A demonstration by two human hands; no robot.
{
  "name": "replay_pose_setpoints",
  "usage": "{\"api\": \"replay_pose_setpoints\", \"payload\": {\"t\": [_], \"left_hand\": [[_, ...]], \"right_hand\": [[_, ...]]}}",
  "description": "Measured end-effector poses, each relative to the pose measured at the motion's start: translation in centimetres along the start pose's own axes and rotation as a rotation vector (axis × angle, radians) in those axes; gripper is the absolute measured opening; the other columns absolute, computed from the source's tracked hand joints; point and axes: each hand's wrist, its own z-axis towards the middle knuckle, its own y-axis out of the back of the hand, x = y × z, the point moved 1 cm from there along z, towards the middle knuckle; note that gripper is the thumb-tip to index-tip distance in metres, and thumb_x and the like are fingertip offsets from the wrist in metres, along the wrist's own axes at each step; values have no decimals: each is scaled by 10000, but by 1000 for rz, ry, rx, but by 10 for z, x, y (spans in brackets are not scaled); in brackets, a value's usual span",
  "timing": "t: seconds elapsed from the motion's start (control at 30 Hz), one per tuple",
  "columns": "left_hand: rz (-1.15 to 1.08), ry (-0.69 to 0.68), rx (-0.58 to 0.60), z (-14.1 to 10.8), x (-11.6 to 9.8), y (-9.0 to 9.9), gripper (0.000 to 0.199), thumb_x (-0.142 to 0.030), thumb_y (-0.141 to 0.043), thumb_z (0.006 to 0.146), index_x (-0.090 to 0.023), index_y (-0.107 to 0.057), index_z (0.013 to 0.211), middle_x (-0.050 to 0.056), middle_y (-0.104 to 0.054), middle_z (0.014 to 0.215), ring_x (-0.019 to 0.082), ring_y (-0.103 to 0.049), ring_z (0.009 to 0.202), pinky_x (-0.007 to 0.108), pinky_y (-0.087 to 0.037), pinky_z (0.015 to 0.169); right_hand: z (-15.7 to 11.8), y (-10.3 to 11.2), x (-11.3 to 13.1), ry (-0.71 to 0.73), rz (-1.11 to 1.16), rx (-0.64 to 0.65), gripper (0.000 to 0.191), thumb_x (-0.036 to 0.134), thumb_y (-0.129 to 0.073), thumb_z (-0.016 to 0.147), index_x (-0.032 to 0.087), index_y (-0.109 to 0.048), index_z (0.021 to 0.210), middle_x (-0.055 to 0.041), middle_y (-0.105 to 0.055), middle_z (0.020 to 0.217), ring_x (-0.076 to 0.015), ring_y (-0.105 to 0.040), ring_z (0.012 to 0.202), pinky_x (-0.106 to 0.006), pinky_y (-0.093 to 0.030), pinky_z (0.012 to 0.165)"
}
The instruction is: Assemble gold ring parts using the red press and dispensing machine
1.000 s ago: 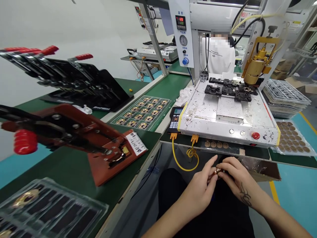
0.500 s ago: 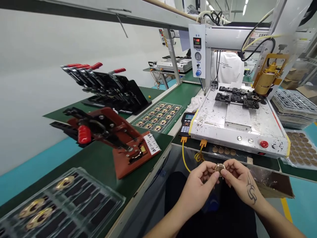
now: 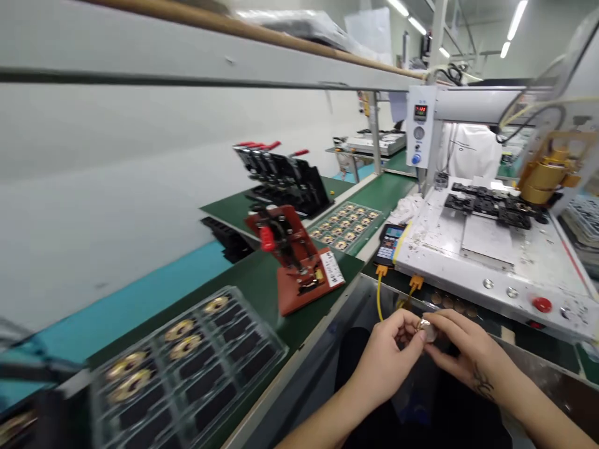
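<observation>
A small round gold-rimmed piece [image 3: 428, 330], much like a watch case, is held up in front of me over my lap. My left hand [image 3: 386, 358] pinches its left side between thumb and fingers. From the right, my right hand [image 3: 465, 349] has its fingers closed on the upper edge. The face turned toward me looks pale and shiny; the fingers cover part of the rim. To the left stands a red-brown toggle clamp fixture [image 3: 306, 268] with a red handle. A clear tray [image 3: 262, 330] nearby carries several gold ring-shaped parts in some of its pockets.
A white bench machine [image 3: 472, 268] with a brass-coloured head stands at the right. A keypad controller [image 3: 388, 243] with yellow cables sits beside it. Behind are black clamp fixtures [image 3: 285, 181] and a second parts tray [image 3: 346, 224]. A person in a white shirt [image 3: 475, 149] is beyond the machine.
My view has swung left, so the bench, clamps and trays appear further right. The round piece has been tilted between my hands, and my right fingers have moved over its top edge.
</observation>
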Motion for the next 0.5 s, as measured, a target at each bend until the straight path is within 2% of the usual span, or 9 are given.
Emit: {"api": "replay_pose_setpoints", "payload": {"t": [0.07,0.13,0.17,0.23,0.3,0.33,0.4,0.47,0.5], "left_hand": [[135,-84,62,-1,-20,25,164,-335,-709,955,-206,-747,1049,72,-786,990,223,-713,879,314,-544,796],[301,-211,30,-1,-47,65,202,-345,-741,944,-238,-769,1114,80,-795,1109,251,-723,1007,338,-540,897],[383,-287,-64,1,-60,88,193,-353,-731,956,-246,-775,1110,83,-794,1131,255,-720,1033,347,-530,928],[524,-445,-359,6,-80,137,181,-376,-660,1001,-233,-770,1024,87,-788,1045,243,-706,963,354,-516,901],[677,-567,-529,14,-86,178,270,-400,-583,1026,-221,-726,885,82,-742,883,231,-651,841,358,-494,824],[757,-595,-530,20,-84,193,337,-423,-555,1029,-225,-682,787,72,-698,790,226,-610,784,361,-480,796],[881,-601,-445,31,-75,213,480,-475,-518,1026,-248,-527,604,41,-568,623,214,-508,677,369,-454,759],[921,-598,-391,38,-69,221,567,-513,-503,1024,-260,-375,532,14,-447,542,201,-419,612,371,-432,729],[908,-601,-406,41,-70,223,584,-523,-500,1026,-259,-337,531,4,-414,536,194,-395,596,366,-422,713]], "right_hand": [[12,-2,-4,111,-90,-45,482,177,-660,1003,291,-563,1461,-107,-734,1243,-258,-746,1064,-376,-624,906],[28,-6,-8,164,-127,-79,479,173,-673,979,284,-558,1430,-102,-742,1168,-257,-746,979,-378,-626,846],[36,-7,-9,168,-121,-87,466,182,-679,969,281,-562,1409,-96,-740,1123,-252,-738,924,-376,-625,807],[53,-9,-9,153,-69,-105,420,212,-674,965,279,-569,1367,-78,-723,1036,-233,-704,820,-361,-612,725],[68,-10,-5,132,-13,-118,377,246,-655,978,277,-573,1345,-62,-700,980,-217,-675,764,-349,-598,688],[74,-11,-3,123,9,-123,355,258,-645,988,274,-578,1336,-54,-689,958,-212,-667,753,-347,-595,688],[83,-14,-1,105,37,-126,318,281,-639,1000,266,-598,1315,-38,-669,908,-207,-655,738,-346,-589,696],[90,-22,-1,88,71,-146,303,299,-655,993,256,-623,1291,-30,-656,871,-207,-647,733,-343,-578,687],[94,-26,-2,73,94,-153,303,309,-667,987,249,-634,1282,-28,-653,858,-207,-643,730,-338,-570,676]]}}
